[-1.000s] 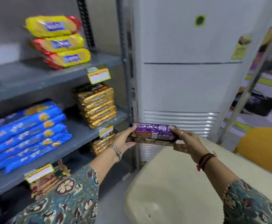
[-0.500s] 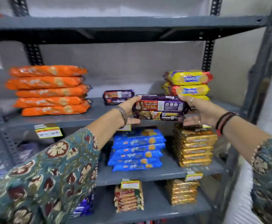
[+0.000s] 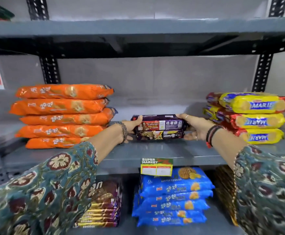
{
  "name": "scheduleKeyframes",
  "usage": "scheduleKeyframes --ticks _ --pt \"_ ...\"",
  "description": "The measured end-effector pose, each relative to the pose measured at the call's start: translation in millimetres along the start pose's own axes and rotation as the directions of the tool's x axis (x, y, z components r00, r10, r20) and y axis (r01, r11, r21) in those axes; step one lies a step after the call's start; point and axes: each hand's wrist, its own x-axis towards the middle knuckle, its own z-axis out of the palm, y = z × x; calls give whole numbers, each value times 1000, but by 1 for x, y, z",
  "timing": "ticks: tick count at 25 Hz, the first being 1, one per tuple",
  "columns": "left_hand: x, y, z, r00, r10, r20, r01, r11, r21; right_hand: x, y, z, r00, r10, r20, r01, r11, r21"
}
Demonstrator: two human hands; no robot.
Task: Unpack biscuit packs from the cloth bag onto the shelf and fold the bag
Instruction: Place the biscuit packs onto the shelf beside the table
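Note:
Two dark purple biscuit packs (image 3: 160, 127), one stacked on the other, rest on the grey metal shelf (image 3: 155, 151) in the gap between the orange and yellow stacks. My left hand (image 3: 131, 128) grips their left end and my right hand (image 3: 193, 128) grips their right end. The top pack shows its red and purple back label, the lower one its brand name upside down. The purple pack that stood on this shelf earlier is hidden behind them. The cloth bag is out of view.
Several orange biscuit packs (image 3: 62, 114) are piled at the left of the shelf, yellow Marie packs (image 3: 253, 119) at the right. Below hang a price tag (image 3: 156, 167), blue cookie packs (image 3: 172, 197), and brown and gold packs (image 3: 102, 206). Another shelf board (image 3: 138, 28) runs overhead.
I turned from the white cabinet to the shelf. Both hands carried the two purple packs up and forward, then lowered them onto the shelf in front of the earlier purple pack.

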Motion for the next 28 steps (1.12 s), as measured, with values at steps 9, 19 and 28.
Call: scheduleKeyframes --ticks 9,19,28 --pt "58 -19 -17 999 -15 -34 7 975 -224 42 -3 36 992 111 58 -104 988 -118" --pt "73 -15 -6 1000 -1 -21 -7 921 -390 47 -1 35 995 95 -13 -95 992 -84" --pt "53 -19 -5 992 1 -125 -55 903 -426 40 5 30 992 126 -15 -126 992 -26"
